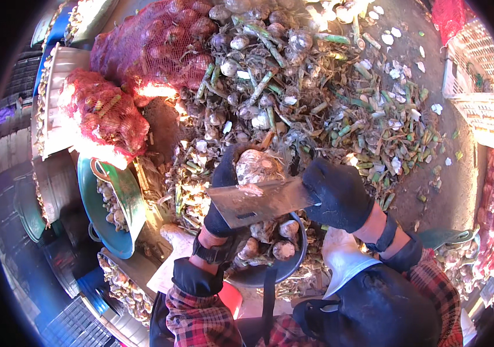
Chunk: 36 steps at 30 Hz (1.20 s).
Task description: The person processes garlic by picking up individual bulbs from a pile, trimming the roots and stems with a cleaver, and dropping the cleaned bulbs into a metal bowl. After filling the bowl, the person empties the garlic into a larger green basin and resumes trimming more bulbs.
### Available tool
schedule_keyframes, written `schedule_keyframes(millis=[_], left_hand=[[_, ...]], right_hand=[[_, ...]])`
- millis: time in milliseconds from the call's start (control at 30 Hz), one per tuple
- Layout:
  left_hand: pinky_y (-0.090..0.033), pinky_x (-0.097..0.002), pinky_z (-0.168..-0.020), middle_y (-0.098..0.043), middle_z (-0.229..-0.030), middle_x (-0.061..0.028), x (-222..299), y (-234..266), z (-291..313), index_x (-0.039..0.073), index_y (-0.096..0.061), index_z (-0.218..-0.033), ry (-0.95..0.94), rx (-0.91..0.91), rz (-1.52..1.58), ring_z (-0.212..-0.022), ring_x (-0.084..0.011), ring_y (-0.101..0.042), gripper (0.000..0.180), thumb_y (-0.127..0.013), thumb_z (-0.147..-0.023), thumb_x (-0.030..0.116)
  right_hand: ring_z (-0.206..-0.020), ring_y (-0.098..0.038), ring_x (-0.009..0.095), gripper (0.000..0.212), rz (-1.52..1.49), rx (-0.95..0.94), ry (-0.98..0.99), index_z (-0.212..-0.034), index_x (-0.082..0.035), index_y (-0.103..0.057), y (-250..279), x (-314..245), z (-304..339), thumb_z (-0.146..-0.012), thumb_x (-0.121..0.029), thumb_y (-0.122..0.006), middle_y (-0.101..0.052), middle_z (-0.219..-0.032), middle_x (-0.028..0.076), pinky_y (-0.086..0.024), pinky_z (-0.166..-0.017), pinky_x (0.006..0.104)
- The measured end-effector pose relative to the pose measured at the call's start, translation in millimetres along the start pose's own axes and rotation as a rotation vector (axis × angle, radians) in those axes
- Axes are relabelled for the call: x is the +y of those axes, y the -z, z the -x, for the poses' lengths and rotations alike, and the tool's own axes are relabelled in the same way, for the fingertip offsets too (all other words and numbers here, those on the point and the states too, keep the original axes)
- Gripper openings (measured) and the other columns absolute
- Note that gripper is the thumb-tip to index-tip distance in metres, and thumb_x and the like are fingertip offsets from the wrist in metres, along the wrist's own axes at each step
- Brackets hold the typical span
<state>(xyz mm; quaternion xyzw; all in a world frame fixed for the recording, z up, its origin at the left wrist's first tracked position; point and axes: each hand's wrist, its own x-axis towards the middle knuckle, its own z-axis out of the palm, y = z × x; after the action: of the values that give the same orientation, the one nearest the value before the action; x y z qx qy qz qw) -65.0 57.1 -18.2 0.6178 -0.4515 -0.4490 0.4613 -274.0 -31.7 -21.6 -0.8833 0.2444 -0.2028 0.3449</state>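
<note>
A large garlic bulb (258, 166) sits in my left hand (221, 184), whose black-gloved fingers curl around its left side. My right hand (338, 194), also in a black glove, grips a wide cleaver (267, 203) at its right end. The blade lies level across the front of the bulb and covers part of my left hand. A scrap of peel or garlic clings near the blade's upper edge. Below the blade, between my forearms, stands a dark round basin (300, 254) with several trimmed garlic bulbs (283, 250) in it.
Ahead lies a heap of garlic with stalks (270, 75), with cut stems (368, 133) spread to its right. Red mesh sacks (148, 46) stand at the upper left. A green basin (88, 202) leans at left; pale plastic crates (484, 63) stand at right.
</note>
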Motion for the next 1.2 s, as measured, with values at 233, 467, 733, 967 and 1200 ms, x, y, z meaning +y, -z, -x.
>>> schedule_keyframes(millis=[233, 467, 733, 967, 1200], left_hand=[[-0.047, -0.0333, -0.083, -0.061, -0.098, -0.0082, 5, -4, 9, 0.001, -0.05, -0.113, -0.094, -0.079, -0.338, -0.089, -0.018, -0.059, 0.082, -0.087, -0.047, 0.031], [-0.049, -0.0317, -0.081, -0.062, -0.096, -0.0086, -9, -14, 23, 0.002, -0.051, -0.112, 0.073, 0.016, -0.187, -0.086, -0.0169, -0.06, 0.08, -0.089, -0.047, 0.03], [-0.046, -0.0332, -0.087, -0.058, -0.109, -0.0096, 20, -19, 38, 0.001, -0.046, -0.121, 0.455, 0.039, 0.455, -0.099, -0.0196, -0.057, 0.083, -0.083, -0.057, 0.04], [-0.048, -0.0321, -0.084, -0.064, -0.098, -0.0087, -6, -3, 28, -0.002, -0.051, -0.115, 0.313, -0.019, -0.012, -0.09, -0.0158, -0.061, 0.081, -0.083, -0.057, 0.044], [-0.05, -0.0295, -0.08, -0.064, -0.092, -0.0063, 7, -12, 17, 0.002, -0.051, -0.11, 0.168, 0.149, -0.069, -0.084, -0.0152, -0.062, 0.055, -0.078, -0.066, 0.021]], right_hand=[[-0.061, -0.059, 0.031, 0.039, -0.078, 0.049, 0.037, -0.086, -0.01, -0.055, -21, 24, 4, -0.056, -0.023, -0.076, -0.054, -0.079, 0.009, -0.046, -0.049, 0.0407], [-0.063, -0.059, 0.031, 0.04, -0.171, 0.089, 0.068, -0.087, -0.011, -0.055, -46, 38, 15, -0.055, -0.023, -0.076, -0.054, -0.082, 0.009, -0.046, -0.05, 0.0406], [-0.064, -0.059, 0.033, 0.023, 0.087, 0.013, -0.091, -0.08, -0.008, -0.059, -64, 73, 24, -0.065, -0.022, -0.072, -0.058, -0.076, 0.014, -0.048, -0.054, 0.0396], [-0.067, -0.062, 0.031, 0.029, -0.212, 0.069, -0.087, -0.085, -0.01, -0.061, -27, 35, 16, -0.058, -0.012, -0.071, -0.061, -0.08, 0.01, -0.05, -0.059, 0.0393], [-0.065, -0.062, 0.032, 0.021, -0.013, 0.093, -0.29, -0.084, -0.006, -0.06, -51, 62, 27, -0.065, -0.012, -0.069, -0.062, -0.079, 0.012, -0.05, -0.057, 0.04]])
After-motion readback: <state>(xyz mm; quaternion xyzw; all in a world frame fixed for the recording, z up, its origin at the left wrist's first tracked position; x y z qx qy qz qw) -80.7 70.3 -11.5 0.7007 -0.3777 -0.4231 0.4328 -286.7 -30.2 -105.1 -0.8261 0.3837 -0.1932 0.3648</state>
